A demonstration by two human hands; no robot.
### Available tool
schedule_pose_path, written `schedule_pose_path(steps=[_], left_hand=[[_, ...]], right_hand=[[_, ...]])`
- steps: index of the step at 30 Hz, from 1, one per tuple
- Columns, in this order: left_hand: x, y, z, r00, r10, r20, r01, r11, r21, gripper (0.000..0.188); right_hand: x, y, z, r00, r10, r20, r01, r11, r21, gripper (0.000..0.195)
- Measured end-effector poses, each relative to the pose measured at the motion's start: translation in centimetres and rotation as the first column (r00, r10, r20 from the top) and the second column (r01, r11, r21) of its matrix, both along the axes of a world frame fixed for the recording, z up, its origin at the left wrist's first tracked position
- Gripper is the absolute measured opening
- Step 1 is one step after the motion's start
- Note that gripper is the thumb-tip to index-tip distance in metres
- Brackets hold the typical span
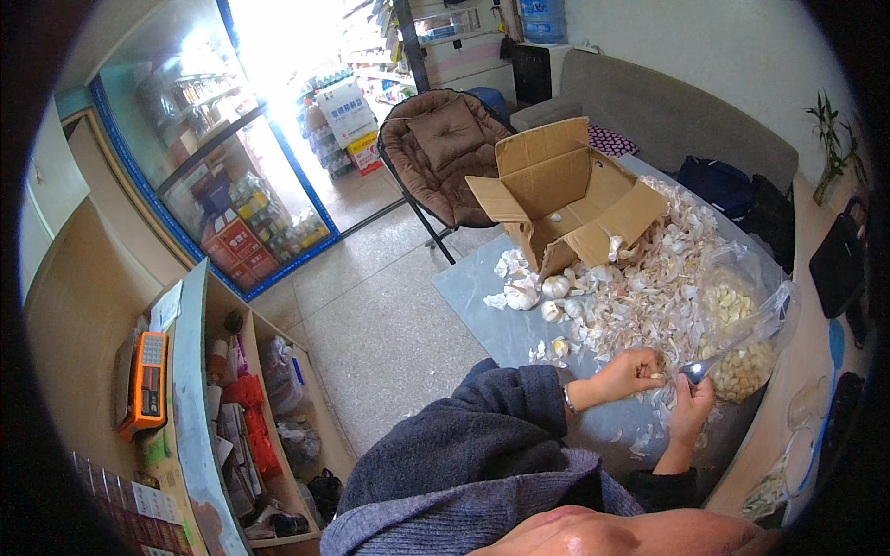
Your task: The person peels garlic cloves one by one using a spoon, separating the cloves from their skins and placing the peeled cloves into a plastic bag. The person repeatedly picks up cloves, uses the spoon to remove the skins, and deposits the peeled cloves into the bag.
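Observation:
My left hand (629, 375), with a bracelet at its wrist, pinches a small pale garlic clove (656, 376) between thumb and fingers. Close beside it, my right hand (691, 409) grips a shiny metal tool (695, 371); glare and the fingers hide its exact kind. A clear plastic bag (779, 323) of peeled garlic cloves (740, 372) lies just beyond the right hand. Loose garlic skins (646, 299) are heaped past both hands. Whole garlic bulbs (521, 295) lie at the far left of the heap, on the grey tabletop (473, 278).
An open cardboard box (556, 187) stands on the table behind the skins. Beyond are a brown padded chair (445, 149) and a grey sofa (681, 111). At left, an orange scale (149, 379) sits above shelves (278, 417); a glass sliding door (215, 160) stands farther back.

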State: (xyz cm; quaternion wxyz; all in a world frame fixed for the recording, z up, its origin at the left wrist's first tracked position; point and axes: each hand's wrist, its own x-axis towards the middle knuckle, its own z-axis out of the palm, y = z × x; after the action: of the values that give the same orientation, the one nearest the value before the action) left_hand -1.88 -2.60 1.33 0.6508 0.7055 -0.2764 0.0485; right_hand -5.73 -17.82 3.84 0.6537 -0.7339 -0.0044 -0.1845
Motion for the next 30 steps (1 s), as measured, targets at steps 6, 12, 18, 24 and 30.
schedule_pose_path(steps=[6,12,18,24,30], left_hand=[[0.0,-0.02,0.15,0.997,0.01,0.082,-0.015,0.998,0.066,0.024],[-0.13,0.19,0.31,0.996,-0.021,0.088,0.011,0.994,0.112,0.024],[-0.14,0.03,0.12,1.0,-0.016,0.022,0.015,0.998,0.059,0.023],[0.03,0.07,0.07,0.998,-0.004,0.062,0.001,0.999,0.041,0.022],[-0.03,0.13,0.27,0.995,-0.012,0.103,0.006,0.999,0.051,0.022]], right_hand=[[-0.73,0.74,0.62,0.979,0.166,-0.121,-0.163,0.986,0.035,0.006],[-0.4,0.16,0.23,0.967,0.237,-0.096,-0.224,0.966,0.128,0.007],[-0.47,0.58,0.25,0.993,0.053,-0.103,-0.062,0.994,-0.086,0.005],[-0.34,0.35,0.16,0.991,0.12,-0.055,-0.122,0.992,-0.023,0.006],[-0.46,0.75,0.19,0.99,0.127,-0.068,-0.131,0.99,-0.059,0.006]])
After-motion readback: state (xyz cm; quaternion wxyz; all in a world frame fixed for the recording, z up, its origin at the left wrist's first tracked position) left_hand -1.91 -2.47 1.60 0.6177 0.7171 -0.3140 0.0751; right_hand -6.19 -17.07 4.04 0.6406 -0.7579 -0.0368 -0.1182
